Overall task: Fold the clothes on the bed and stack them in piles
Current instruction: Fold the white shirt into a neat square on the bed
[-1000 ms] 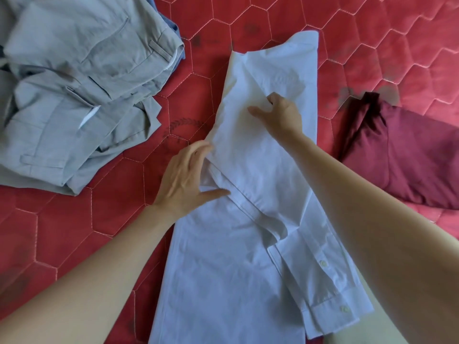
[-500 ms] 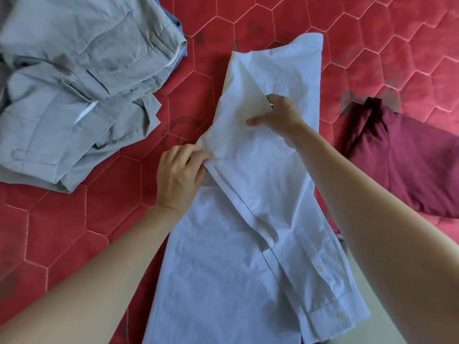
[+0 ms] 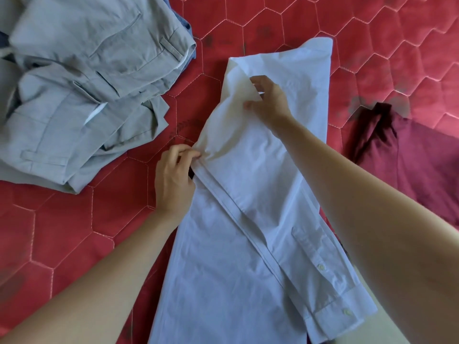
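A person's two bare arms reach down over a bed covered with a red quilt [image 3: 285,21] stitched in a hexagon pattern. A pale blue-white dress shirt [image 3: 248,219] lies lengthwise in the middle of the quilt, partly folded into a long narrow strip, with its buttoned cuff [image 3: 332,304] resting on top near the lower right. The left hand [image 3: 173,180] pinches the shirt's left edge where a seamed band begins, fingers curled around a gathered bit of cloth. The right hand [image 3: 269,101] is farther up the shirt, thumb and fingers gripping a folded flap of fabric and lifting it slightly off the layer beneath. To the upper left, apart from the shirt, sits a pile of grey trousers [image 3: 82,95], roughly folded, with belt loops and pocket openings showing; a sliver of blue garment [image 3: 187,28] peeks out from under its far edge. On the right, a dark maroon garment [image 3: 417,160] lies crumpled on the quilt, partly behind the right forearm. No brand, label or readable writing shows on any item.
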`<state>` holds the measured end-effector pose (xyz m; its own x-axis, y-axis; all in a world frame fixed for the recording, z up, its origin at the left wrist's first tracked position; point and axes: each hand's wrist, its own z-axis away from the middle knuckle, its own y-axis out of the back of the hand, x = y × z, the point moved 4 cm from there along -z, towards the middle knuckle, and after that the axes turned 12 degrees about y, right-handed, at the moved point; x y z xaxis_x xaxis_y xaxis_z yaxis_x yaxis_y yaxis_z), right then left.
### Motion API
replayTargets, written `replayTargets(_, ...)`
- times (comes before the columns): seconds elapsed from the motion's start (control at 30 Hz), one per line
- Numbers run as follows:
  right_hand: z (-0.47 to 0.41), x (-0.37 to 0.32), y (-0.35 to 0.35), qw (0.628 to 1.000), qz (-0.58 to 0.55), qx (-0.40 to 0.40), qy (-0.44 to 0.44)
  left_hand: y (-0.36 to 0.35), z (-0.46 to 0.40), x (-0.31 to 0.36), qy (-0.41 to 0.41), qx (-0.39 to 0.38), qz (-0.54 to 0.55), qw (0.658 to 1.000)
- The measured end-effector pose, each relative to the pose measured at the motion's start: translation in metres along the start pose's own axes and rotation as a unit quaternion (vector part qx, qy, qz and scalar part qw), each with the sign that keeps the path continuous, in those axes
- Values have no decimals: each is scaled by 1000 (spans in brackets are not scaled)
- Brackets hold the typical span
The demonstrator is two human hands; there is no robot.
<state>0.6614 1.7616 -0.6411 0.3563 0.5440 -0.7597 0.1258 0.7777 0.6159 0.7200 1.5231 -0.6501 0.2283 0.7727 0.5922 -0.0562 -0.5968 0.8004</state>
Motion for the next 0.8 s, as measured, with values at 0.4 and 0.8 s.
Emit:
replayTargets(0.4,213,66,-52,947,319,-4,35,-55,58,23,-182,-152,-273,932)
replayTargets(0.8,334,80,14,909,393,123,-65,-37,75,57,-407,-137,-172,887)
